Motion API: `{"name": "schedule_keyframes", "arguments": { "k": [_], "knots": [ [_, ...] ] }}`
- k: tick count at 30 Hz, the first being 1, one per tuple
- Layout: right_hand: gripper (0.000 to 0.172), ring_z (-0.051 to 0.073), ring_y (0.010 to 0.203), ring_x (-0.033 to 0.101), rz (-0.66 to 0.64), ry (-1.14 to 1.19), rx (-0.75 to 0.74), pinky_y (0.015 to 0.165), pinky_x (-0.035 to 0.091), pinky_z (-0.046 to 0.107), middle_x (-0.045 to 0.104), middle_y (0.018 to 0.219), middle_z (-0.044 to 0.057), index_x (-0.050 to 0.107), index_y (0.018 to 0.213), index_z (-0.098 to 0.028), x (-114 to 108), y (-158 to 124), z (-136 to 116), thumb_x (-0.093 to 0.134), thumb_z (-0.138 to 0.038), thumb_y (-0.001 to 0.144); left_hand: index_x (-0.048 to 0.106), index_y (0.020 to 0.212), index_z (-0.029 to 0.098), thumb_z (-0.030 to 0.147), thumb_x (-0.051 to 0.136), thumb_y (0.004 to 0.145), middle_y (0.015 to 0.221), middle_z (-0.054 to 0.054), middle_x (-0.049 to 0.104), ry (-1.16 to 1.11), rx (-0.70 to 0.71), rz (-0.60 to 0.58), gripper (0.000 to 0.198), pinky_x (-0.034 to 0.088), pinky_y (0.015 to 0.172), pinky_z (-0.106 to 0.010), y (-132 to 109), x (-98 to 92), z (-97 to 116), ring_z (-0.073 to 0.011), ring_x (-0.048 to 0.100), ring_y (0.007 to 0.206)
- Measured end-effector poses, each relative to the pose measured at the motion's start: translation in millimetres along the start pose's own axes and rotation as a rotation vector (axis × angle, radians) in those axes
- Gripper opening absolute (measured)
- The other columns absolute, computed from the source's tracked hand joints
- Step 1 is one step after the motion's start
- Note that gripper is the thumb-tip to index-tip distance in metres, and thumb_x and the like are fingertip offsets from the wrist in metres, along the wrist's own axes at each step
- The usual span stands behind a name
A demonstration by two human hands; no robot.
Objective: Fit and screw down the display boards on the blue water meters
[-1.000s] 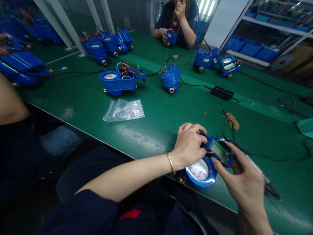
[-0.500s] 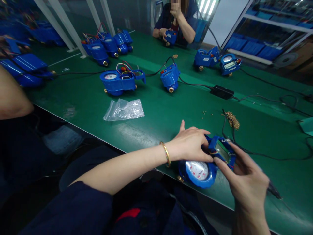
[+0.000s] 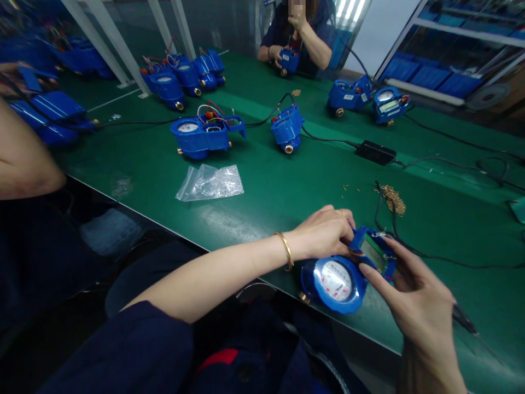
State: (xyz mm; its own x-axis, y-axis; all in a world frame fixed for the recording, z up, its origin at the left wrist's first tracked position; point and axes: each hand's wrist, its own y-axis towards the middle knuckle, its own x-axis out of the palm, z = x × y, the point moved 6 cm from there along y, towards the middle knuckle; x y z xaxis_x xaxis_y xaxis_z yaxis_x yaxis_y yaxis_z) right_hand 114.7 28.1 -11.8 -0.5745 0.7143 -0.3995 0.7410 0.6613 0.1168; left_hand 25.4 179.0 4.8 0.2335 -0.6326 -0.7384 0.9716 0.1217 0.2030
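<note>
A blue water meter (image 3: 333, 282) with a white dial lies at the near edge of the green table (image 3: 287, 186). Its hinged blue lid (image 3: 371, 249) with a small display stands partly raised. My left hand (image 3: 326, 232), with a ring and a gold bracelet, is curled on the lid's left corner and the meter body. My right hand (image 3: 418, 303) grips the lid's right side with thumb and fingers, and a thin dark tool (image 3: 465, 320) sticks out behind its fingers.
A clear plastic bag (image 3: 210, 183) lies to the left. Several blue meters (image 3: 200, 134) stand further back, with a black adapter (image 3: 375, 152), cables and a heap of small brass screws (image 3: 394, 200). A person (image 3: 299, 33) sits across; another person's arm (image 3: 24, 158) is at left.
My left hand's fingers have curled back onto the lid corner after being spread flat. The meter has tilted so its dial faces me more. My right hand stayed on the lid.
</note>
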Motion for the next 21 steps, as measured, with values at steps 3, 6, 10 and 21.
{"name": "schedule_keyframes", "arguments": {
  "k": [3, 6, 10, 21],
  "knots": [
    [0.065, 0.03, 0.112, 0.066, -0.016, 0.006, -0.022, 0.107, 0.049, 0.049, 0.065, 0.129, 0.01, 0.065, 0.125, -0.021, 5.4, -0.5, -1.5, 0.087, -0.042, 0.067, 0.08, 0.08, 0.019, 0.029, 0.072, 0.087, 0.105, -0.009, 0.073, -0.008, 0.066, -0.025, 0.014, 0.042, 0.096, -0.035, -0.4, -0.8, -5.2, -0.0204, 0.063, 0.111],
    [0.064, 0.029, 0.115, 0.064, -0.011, -0.002, -0.042, 0.107, 0.049, 0.046, 0.064, 0.129, 0.009, 0.064, 0.125, -0.021, 10.7, -1.6, -5.1, 0.086, -0.042, 0.068, 0.08, 0.08, 0.02, 0.027, 0.071, 0.088, 0.111, -0.008, 0.071, -0.001, 0.055, -0.011, 0.014, 0.043, 0.095, -0.034, -4.3, -1.9, -7.4, -0.0202, 0.061, 0.111],
    [0.066, 0.03, 0.109, 0.065, 0.064, -0.115, -0.107, 0.096, 0.054, 0.041, 0.067, 0.122, 0.01, 0.066, 0.123, -0.018, 15.1, -2.9, -14.7, 0.084, -0.051, 0.069, 0.079, 0.079, 0.021, 0.029, 0.07, 0.088, 0.117, -0.006, 0.068, 0.01, -0.041, 0.051, 0.016, 0.046, 0.089, -0.032, -10.3, -2.1, -8.8, -0.0204, 0.06, 0.104],
    [0.059, 0.025, 0.087, 0.07, 0.177, -0.466, -0.438, 0.078, 0.056, 0.033, 0.073, 0.102, 0.01, 0.069, 0.114, -0.013, 17.2, 0.6, -29.5, 0.074, -0.06, 0.079, 0.079, 0.078, 0.022, 0.026, 0.071, 0.084, 0.118, -0.003, 0.07, 0.049, -0.144, 0.077, 0.011, 0.046, 0.087, -0.038, -13.6, 0.2, -5.5, -0.0223, 0.06, 0.099]
  ]
}}
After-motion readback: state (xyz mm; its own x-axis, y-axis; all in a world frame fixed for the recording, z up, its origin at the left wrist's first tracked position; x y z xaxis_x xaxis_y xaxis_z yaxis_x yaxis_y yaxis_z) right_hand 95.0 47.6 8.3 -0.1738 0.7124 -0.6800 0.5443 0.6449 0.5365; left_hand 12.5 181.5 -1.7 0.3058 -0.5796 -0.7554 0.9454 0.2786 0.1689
